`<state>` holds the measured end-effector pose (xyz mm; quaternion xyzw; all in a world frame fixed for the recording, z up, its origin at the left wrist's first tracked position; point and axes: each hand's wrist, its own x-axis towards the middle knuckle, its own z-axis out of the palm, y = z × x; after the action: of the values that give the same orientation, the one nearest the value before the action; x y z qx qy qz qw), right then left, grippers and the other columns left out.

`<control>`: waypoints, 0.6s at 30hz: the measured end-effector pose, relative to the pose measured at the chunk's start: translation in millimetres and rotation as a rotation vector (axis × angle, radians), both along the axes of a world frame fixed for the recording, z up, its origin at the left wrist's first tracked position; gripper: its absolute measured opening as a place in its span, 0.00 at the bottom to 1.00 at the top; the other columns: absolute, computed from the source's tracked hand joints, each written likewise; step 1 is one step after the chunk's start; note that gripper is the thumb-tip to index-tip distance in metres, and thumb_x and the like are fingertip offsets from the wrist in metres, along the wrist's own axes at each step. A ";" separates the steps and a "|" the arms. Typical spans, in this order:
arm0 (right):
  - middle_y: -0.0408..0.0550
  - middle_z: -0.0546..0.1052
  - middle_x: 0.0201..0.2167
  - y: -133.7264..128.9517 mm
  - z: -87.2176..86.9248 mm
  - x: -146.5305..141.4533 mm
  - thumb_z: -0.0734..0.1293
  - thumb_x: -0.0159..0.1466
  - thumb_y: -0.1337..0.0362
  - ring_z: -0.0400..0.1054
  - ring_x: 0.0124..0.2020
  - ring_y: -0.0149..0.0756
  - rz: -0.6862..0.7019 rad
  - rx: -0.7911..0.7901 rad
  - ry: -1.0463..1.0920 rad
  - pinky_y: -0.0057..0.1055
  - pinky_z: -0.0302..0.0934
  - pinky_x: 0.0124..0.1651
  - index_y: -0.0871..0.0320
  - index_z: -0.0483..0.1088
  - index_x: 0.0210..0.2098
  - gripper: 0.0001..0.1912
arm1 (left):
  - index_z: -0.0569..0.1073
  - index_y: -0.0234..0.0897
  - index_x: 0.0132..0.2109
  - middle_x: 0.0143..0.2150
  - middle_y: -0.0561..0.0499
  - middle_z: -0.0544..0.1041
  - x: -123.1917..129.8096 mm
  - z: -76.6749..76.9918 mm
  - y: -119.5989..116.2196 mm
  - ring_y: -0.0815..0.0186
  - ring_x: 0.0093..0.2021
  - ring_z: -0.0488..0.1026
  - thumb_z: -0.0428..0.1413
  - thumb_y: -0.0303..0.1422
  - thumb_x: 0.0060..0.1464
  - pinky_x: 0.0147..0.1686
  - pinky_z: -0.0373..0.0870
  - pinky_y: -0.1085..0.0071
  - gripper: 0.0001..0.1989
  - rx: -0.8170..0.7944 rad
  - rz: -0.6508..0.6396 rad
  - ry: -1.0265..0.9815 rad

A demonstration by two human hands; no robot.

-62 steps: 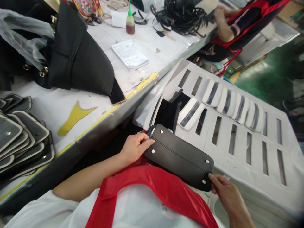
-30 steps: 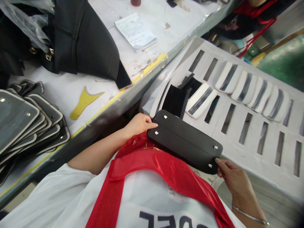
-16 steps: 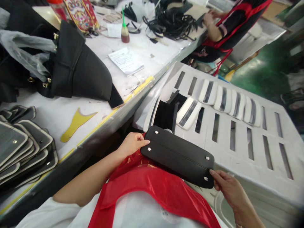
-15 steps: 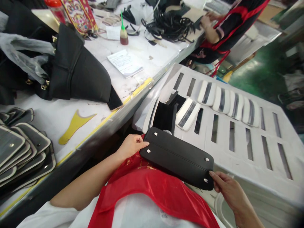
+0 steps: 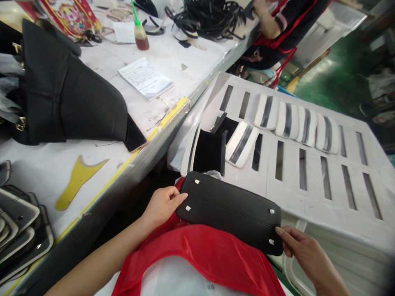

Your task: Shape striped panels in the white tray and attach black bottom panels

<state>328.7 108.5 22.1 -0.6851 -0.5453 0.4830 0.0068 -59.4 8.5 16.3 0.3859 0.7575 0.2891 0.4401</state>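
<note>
Two hands, my left (image 5: 164, 204) and my right (image 5: 300, 245), pinch the black panel (image 5: 231, 211) closed between thumbs and fingers at its opposite ends, its long axis slanting down rightward before my apron (image 5: 197, 242), studded face up, fingertips beneath hidden, while the black bag (image 5: 74, 94) beyond is cut off leftward.

Bench (image 5: 109, 82), open strip between bag (image 5: 83, 102) and notepad (image 5: 145, 78), yellow tool (image 5: 77, 183) near the edge; slotted board (image 5: 268, 170), slots open at right, left end obstructed by black case (image 5: 208, 150), pads (image 5: 242, 144) and, in front, black panel (image 5: 230, 209).
</note>
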 end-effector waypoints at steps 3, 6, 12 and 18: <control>0.41 0.63 0.12 0.0 0.1 0.2 0.64 0.52 0.39 0.55 0.17 0.31 0.010 0.004 -0.004 0.31 0.51 0.25 0.56 0.64 0.17 0.26 | 0.67 0.35 0.21 0.18 0.56 0.66 0.6 1.9 0.8 0.72 0.21 0.60 0.53 0.47 0.52 0.22 0.54 0.75 0.21 -0.015 0.010 -0.009; 0.41 0.63 0.12 1.1 1.6 -1.5 0.65 0.51 0.39 0.55 0.16 0.30 0.000 -0.011 0.027 0.29 0.50 0.23 0.57 0.64 0.17 0.26 | 0.66 0.35 0.21 0.18 0.55 0.65 0.4 3.2 2.7 0.72 0.21 0.60 0.54 0.47 0.51 0.22 0.55 0.75 0.21 -0.032 0.018 -0.022; 0.41 0.64 0.11 0.9 4.9 -7.4 0.67 0.50 0.41 0.56 0.15 0.27 -0.076 0.004 0.083 0.26 0.49 0.20 0.58 0.63 0.18 0.25 | 0.66 0.36 0.22 0.18 0.55 0.66 -1.6 9.5 6.2 0.70 0.22 0.62 0.52 0.50 0.50 0.23 0.56 0.74 0.22 -0.090 -0.085 0.050; 0.39 0.65 0.11 -9.5 -1.4 -1.3 0.66 0.54 0.48 0.57 0.12 0.25 -0.138 0.093 0.152 0.23 0.48 0.17 0.58 0.62 0.21 0.19 | 0.69 0.41 0.32 0.26 0.52 0.72 -17.0 18.1 16.4 0.59 0.27 0.70 0.50 0.56 0.49 0.29 0.63 0.65 0.22 -0.193 -0.427 0.557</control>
<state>327.4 99.0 20.6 -0.6811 -0.5166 0.5064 0.1131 -76.4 24.9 34.4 0.5561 0.7744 0.0019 0.3018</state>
